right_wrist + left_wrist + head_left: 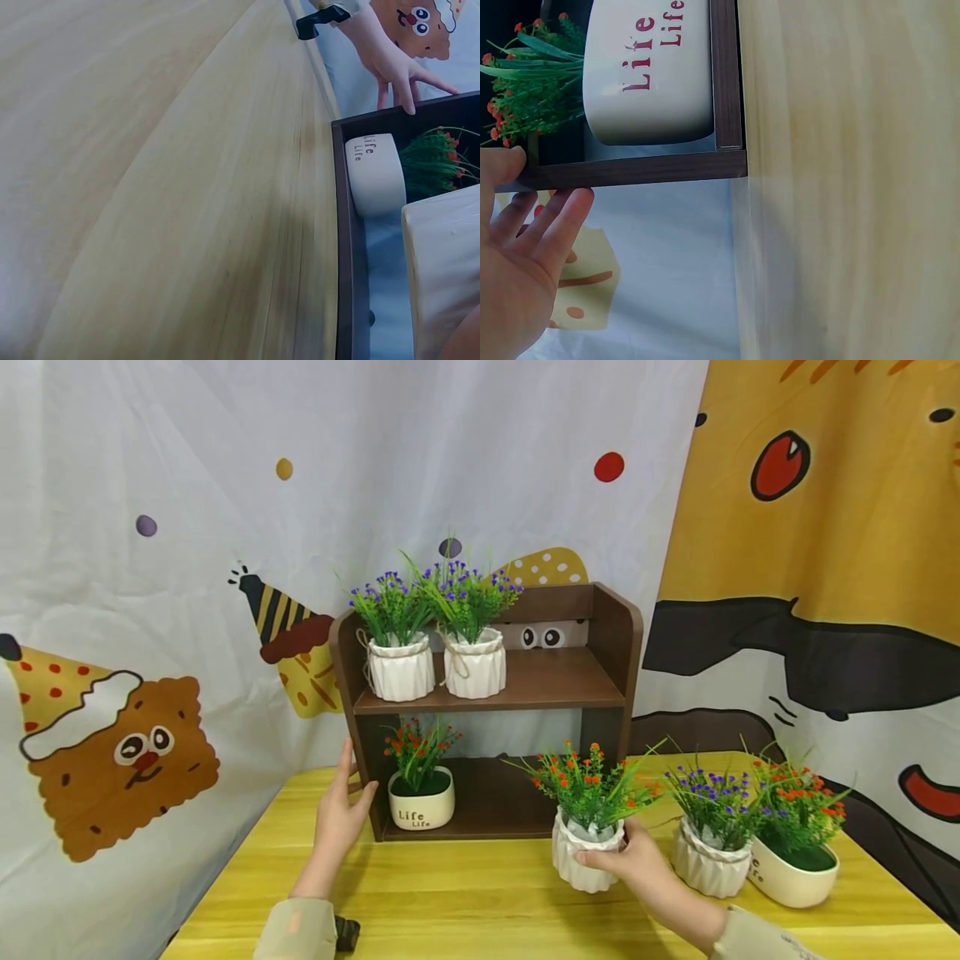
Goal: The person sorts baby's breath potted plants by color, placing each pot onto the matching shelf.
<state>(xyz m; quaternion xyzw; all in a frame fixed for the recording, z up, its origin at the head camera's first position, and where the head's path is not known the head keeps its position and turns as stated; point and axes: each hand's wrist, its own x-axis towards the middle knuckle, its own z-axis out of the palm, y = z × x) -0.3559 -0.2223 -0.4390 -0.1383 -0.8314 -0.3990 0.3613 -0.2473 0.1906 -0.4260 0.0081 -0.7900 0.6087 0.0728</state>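
Note:
My right hand (639, 862) grips a white ribbed flowerpot (587, 853) with orange-red flowers, holding it in front of the shelf's lower right part. In the right wrist view that white pot (444, 262) is seen close up, with most of the hand out of frame. My left hand (342, 817) rests against the left side panel of the brown two-tier shelf (525, 693), its fingers extended. The left wrist view shows that hand (521, 274) at the panel's edge. Just inside, on the lower tier, stands a cream "Life" pot (422, 802) with red flowers.
Two white pots with purple flowers (401, 670) (476, 665) stand on the upper tier's left half. On the table's right side are a white pot with purple flowers (711, 860) and a cream oval pot with red flowers (798, 875). A printed cloth (225, 460) hangs behind.

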